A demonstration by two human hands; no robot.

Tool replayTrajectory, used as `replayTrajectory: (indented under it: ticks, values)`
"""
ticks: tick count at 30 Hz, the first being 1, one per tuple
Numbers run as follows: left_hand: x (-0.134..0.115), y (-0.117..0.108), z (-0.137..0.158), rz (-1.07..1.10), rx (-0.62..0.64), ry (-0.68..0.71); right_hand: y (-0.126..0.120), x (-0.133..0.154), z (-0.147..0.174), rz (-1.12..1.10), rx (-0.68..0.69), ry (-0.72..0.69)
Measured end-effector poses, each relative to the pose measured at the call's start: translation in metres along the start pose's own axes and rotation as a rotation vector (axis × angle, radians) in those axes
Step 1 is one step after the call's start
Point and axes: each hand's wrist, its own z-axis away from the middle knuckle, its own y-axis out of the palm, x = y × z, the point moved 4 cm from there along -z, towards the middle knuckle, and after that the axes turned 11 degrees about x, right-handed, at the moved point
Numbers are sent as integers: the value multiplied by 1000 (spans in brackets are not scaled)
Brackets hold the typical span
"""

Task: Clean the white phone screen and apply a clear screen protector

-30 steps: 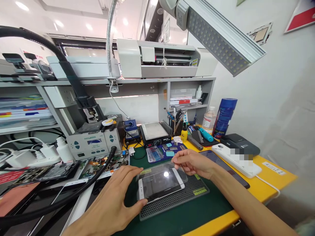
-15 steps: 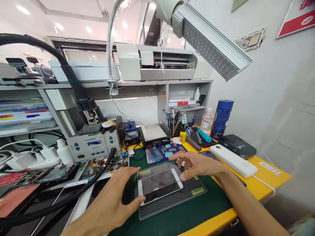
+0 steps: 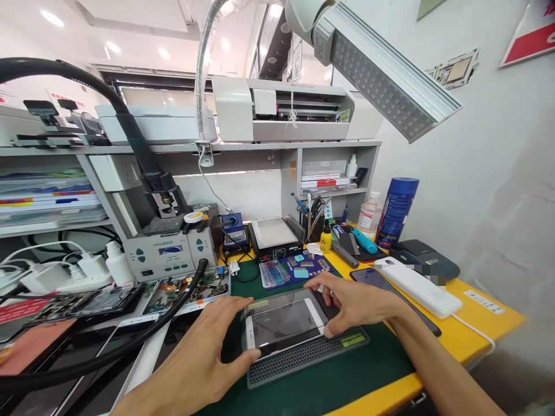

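Observation:
A white-framed smartphone (image 3: 284, 326) with a dark screen lies on a clear, honeycomb-patterned pad (image 3: 299, 352) over a green mat. My left hand (image 3: 208, 346) is open at the phone's left end. Its thumb tip touches the near left corner, and its fingers reach toward the far left corner. At the right end, my right hand (image 3: 351, 306) has its thumb against the near right corner. The right index finger stretches beyond the far edge, apart from the thumb, while the other fingers curl loosely. Neither hand visibly clasps the phone.
Behind the pad are a blue card (image 3: 303, 268) with small parts, a hot plate (image 3: 275, 240) and a yellow bottle (image 3: 326, 238). A power bank (image 3: 418, 288) and dark phone lie right. A black hose (image 3: 165, 323) crosses phones and a circuit-board tray (image 3: 186, 292) left.
My right hand has come closer to the phone, its thumb now at the near right corner. My left hand stays by the left end. The whole view has shifted slightly.

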Motion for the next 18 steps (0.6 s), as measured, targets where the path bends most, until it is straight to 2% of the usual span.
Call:
replayTrajectory:
  ticks: [18]
  values:
    - [-5,-3,-1,36,50,9,3,-4,-1,84,39,49]
